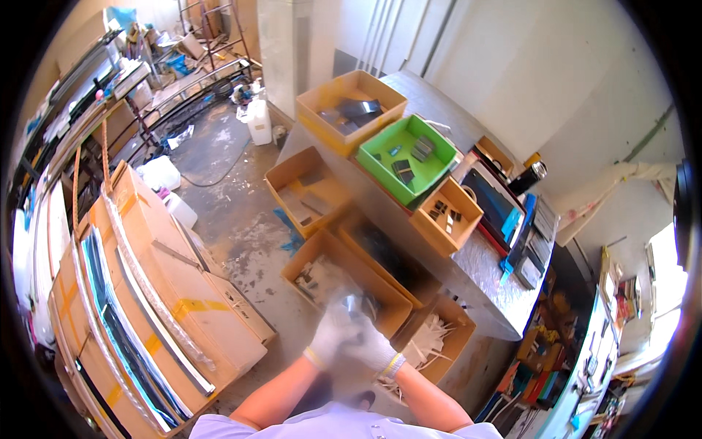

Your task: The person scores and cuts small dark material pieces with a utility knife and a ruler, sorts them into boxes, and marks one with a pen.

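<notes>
Your left hand (330, 338) and right hand (373, 347) sit close together at the near side of a carton of scraps (374, 285), whose walls hem you in low ahead. To your right, a carton of white strips (458, 336) blocks a low sideways pass. Left, a strip of floor (269, 293) gives you room before the bulky flat cartons (219, 333). Farther ahead, the metal surface (506, 293) bars you, with a green bin (380, 175) crowding its edge; you can pass above the open cartons.

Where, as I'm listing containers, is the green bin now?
In the head view, the green bin is above and right of centre, at the edge of the metal table, between a larger box on its left and a smaller box.
</notes>
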A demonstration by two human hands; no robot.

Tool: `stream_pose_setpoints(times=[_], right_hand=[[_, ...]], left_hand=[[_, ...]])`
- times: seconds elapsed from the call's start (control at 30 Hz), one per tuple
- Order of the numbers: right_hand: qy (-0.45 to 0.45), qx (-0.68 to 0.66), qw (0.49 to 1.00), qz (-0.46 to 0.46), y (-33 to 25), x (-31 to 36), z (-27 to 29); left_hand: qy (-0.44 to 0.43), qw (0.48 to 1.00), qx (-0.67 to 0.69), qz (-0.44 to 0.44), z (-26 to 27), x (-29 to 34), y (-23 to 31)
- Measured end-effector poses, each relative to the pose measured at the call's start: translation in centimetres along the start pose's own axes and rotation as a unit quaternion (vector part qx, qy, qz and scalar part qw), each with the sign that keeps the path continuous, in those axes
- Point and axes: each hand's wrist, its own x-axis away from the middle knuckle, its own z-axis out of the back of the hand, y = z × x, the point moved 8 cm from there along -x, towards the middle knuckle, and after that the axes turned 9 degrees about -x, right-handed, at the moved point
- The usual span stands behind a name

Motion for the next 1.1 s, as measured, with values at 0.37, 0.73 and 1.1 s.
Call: stream_pose_setpoints(times=[0.37, 0.73, 1.1], right_hand=[[0.341, -0.141, 0.919, -0.141, 35.0, 10.9, 14.6], [0.409, -0.034, 0.814, -0.411, 62.3, 28.3, 20.6], [0.316, 0.101, 0.856, -0.396, 71.0, 24.2, 26.4]], left_hand=[[-0.068, 0.976, 0.188, 0.085, -2.2, 4.9, -8.1], [0.025, 0.971, 0.089, 0.219, -11.0, 17.8, -27.1], [0.121, 0.965, 0.029, 0.231, -13.6, 23.2, -31.0]])
